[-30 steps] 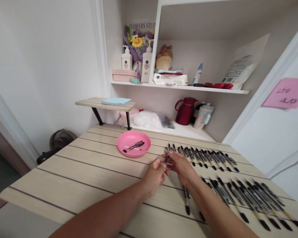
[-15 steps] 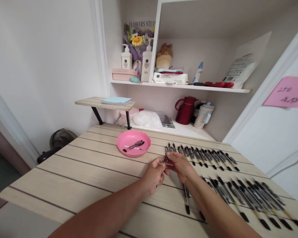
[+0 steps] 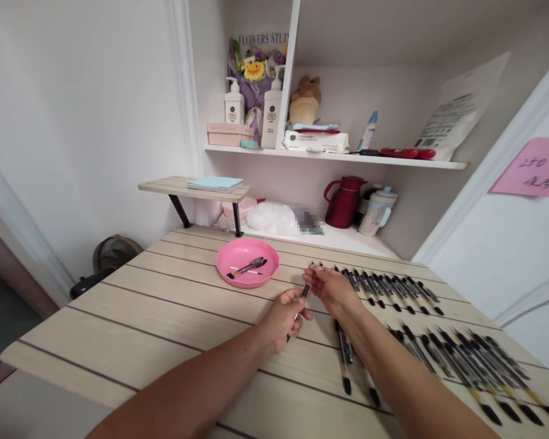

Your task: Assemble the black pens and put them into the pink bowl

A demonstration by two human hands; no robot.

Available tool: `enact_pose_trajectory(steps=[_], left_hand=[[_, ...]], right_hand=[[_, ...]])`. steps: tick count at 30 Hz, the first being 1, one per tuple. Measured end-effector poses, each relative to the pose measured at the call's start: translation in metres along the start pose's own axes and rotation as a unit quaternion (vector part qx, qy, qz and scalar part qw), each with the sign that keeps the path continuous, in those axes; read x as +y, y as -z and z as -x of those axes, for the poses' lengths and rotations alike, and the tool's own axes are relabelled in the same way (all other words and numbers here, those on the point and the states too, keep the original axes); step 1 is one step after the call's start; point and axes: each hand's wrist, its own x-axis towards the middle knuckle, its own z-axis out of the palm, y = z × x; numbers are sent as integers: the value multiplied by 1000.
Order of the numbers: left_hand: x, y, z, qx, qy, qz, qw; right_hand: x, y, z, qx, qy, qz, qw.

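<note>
The pen [image 3: 304, 293] is in our left hand [image 3: 283, 314], whose fingers [image 3: 291, 302] are closed around its lower half. Its long axis is tilted: the dark upper end points up and away to the right, and the thin lower end comes out under the hand toward us. It seems to be held a little above the table [image 3: 165, 305], not lying on it. Our right hand [image 3: 332, 285] is just beside that upper end, on its right side. Its fingers [image 3: 312, 275] are loosely spread and hold nothing, and we cannot tell if the thumb touches the pen or is only very near. Behind the right hand runs the far row of pens [image 3: 384, 283], and two loose pens [image 3: 344, 356] lie beside the right forearm. The near row of pens [image 3: 462, 360] fills the right side. The pink bowl [image 3: 229, 275], with a few pens inside, stands to the left and farther away.
</note>
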Motion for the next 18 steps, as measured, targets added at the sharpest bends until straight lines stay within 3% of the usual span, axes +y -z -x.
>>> enact_pose_trajectory(steps=[5, 8, 13, 18], left_hand=[[3, 2, -1, 32, 2, 24, 999], [4, 3, -2, 45, 3, 31, 998], [2, 3, -3, 47, 3, 32, 998], [1, 4, -4, 46, 6, 29, 998]], right_hand=[[-1, 15, -22, 29, 42, 130, 990], [4, 25, -27, 25, 56, 257, 964], [6, 30, -21, 5, 89, 486, 870], [3, 19, -14, -18, 104, 637, 763]])
